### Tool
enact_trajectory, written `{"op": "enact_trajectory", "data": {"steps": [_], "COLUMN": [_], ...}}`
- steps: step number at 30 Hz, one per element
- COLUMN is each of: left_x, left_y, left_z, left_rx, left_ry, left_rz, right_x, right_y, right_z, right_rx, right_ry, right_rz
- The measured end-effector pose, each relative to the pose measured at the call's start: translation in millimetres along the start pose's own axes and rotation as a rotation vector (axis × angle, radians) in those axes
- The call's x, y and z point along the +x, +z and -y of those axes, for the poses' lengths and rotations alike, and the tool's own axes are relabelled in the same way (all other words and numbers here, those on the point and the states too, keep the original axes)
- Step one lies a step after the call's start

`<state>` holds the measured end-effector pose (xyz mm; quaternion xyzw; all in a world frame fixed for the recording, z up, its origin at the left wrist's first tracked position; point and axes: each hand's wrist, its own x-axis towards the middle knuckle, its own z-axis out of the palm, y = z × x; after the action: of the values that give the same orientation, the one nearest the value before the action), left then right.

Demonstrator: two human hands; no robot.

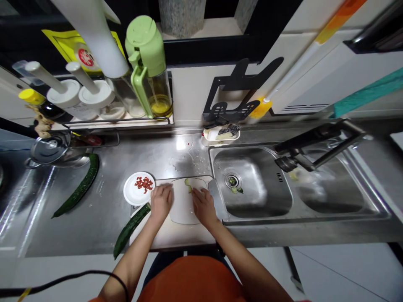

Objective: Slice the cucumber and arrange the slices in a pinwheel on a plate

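Observation:
A pale cutting board (181, 209) lies on the steel counter in front of me. My left hand (162, 201) rests at the board's left side, fingers stretched forward, with nothing visible in it. My right hand (204, 205) is over the board's right part, fingers extended, its fingertips beside small cucumber pieces (188, 184). Left of my left hand, a cut cucumber (130, 230) lies slanted, its end on the board. A white plate (130, 191) behind it holds small red pieces (144, 183). Between my right hand and the sink is a flat grey blade-like thing (217, 197).
Another cucumber (78, 188) lies on the left counter near a lidded metal pot (49, 147). A double sink (255, 201) with a dark faucet (302, 142) is at right, green scraps near its drain. A green-lidded oil bottle (147, 67) and jars stand on the rack (126, 121).

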<state>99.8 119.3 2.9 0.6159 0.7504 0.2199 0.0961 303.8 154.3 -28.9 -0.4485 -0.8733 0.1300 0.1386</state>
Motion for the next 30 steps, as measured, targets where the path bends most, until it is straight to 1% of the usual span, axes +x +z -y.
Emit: {"op": "enact_trajectory", "data": {"steps": [3,4,6,8,11,17,24,27,30], "left_x": [-16.8,-22.7,-33.5,-41.7,-47.1,-45.8,-46.1,-46.2,-45.6], "left_y": [-17.9,-21.9,-26.6,-27.4,-24.3,-17.8,-14.9,-16.4,-19.9], "left_z": [12.3,15.2,18.6,18.9,14.9,6.6,7.5,9.3,14.7], "left_rx": [0.114,0.164,0.242,0.278,0.292,0.313,0.276,0.225,0.136], "left_ry": [-0.142,-0.194,-0.27,-0.306,-0.313,-0.332,-0.375,-0.378,-0.369], "left_rz": [-0.059,-0.063,-0.047,-0.032,-0.023,-0.004,-0.052,-0.063,-0.08], "right_x": [-6.2,-8.4,-12.5,-16.1,-20.5,-26.8,-31.7,-32.0,-28.7], "right_y": [-3.3,-4.0,-4.9,-5.1,-4.8,-4.1,-4.0,-4.6,-7.3], "right_z": [0.4,0.9,2.4,4.2,7.0,11.2,12.6,14.0,16.3], "right_rx": [0.021,0.025,0.033,0.039,0.04,0.019,0.006,0.028,0.101], "right_ry": [0.018,0.022,0.027,0.028,0.024,0.009,0.018,0.023,0.042], "right_rz": [-0.002,-0.001,0.002,0.004,0.013,0.033,0.044,0.042,0.021]}}
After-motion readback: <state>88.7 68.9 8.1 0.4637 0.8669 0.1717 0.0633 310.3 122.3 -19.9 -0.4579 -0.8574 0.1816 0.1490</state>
